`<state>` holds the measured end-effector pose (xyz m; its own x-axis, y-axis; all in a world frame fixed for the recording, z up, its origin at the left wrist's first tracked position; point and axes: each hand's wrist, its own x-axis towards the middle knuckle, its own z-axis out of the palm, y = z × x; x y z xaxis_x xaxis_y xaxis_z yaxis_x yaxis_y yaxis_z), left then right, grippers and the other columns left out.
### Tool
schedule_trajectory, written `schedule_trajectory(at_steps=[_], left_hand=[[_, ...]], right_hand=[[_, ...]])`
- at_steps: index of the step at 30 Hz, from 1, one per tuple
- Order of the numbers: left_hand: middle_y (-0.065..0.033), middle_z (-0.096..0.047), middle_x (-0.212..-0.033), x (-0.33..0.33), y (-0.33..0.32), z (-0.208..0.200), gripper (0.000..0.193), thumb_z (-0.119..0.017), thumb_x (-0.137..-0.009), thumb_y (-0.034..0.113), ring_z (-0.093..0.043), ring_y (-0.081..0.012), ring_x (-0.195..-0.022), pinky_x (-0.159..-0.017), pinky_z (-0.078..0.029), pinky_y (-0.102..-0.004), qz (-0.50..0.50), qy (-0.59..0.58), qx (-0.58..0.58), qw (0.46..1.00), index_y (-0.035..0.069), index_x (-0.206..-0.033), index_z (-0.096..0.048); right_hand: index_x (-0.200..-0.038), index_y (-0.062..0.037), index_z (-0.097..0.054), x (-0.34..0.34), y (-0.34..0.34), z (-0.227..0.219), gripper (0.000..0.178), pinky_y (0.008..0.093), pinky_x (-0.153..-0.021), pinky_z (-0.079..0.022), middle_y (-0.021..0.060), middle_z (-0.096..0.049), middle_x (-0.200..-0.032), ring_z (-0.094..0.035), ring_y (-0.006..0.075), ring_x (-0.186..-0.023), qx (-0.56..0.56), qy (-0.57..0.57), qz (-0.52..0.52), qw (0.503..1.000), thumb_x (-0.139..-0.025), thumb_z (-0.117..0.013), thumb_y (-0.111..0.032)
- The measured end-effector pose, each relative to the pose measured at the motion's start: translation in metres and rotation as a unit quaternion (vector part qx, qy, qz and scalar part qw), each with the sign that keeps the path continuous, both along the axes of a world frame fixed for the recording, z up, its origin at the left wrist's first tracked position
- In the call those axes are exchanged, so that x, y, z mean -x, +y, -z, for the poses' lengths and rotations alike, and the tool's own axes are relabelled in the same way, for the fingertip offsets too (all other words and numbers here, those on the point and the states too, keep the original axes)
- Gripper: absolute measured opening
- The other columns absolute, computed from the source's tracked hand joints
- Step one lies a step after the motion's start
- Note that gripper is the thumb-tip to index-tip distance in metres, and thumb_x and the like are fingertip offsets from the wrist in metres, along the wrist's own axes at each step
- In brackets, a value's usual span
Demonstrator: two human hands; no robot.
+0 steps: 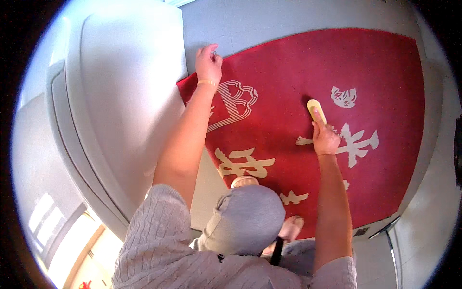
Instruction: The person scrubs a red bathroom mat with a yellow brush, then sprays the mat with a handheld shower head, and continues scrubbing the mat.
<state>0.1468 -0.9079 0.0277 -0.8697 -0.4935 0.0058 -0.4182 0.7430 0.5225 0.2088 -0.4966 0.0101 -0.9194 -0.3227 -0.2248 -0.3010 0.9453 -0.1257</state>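
Observation:
A large red mat with pale printed characters and a striped emblem lies on the grey floor. My left hand pinches the mat's far left edge, fingers closed on it. My right hand grips a small yellow brush and presses it flat on the red pile near the mat's middle, just left of a pale character. Both forearms reach forward from the lower edge, in grey knit sleeves. My knees and feet sit at the mat's near edge.
A big white rounded appliance or tub stands left of the mat, close to my left arm. Grey floor runs beyond the mat's far edge. A dark metal strip lies at the lower right.

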Motion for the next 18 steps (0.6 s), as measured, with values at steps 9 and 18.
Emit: schedule_trajectory(at_steps=[9,18], left_hand=[[-0.0116,-0.065,-0.115,-0.141,0.075,-0.016,0.041,-0.05,-0.091,-0.007,-0.063,-0.0218,-0.102,-0.092,-0.049,-0.0325,-0.046,0.04,-0.223,0.973,0.011,-0.125,-0.064],[-0.0071,-0.066,-0.1,-0.258,0.074,-0.143,0.031,-0.048,-0.088,-0.008,-0.061,-0.0185,-0.094,-0.086,-0.049,-0.0307,0.04,-0.12,-0.223,0.967,0.008,-0.106,-0.069]], right_hand=[[-0.144,-0.0456,-0.041,0.004,-0.01,-0.003,0.051,0.044,-0.054,-0.055,0.0089,-0.063,-0.068,-0.066,0.0305,-0.062,-0.003,0.012,-0.011,1.0,-0.096,-0.057,-0.036],[-0.145,-0.0441,-0.037,0.005,-0.007,0.0,0.048,0.051,-0.059,-0.054,0.0156,-0.066,-0.074,-0.067,0.038,-0.066,0.048,0.025,-0.003,0.999,-0.099,-0.049,-0.042]])
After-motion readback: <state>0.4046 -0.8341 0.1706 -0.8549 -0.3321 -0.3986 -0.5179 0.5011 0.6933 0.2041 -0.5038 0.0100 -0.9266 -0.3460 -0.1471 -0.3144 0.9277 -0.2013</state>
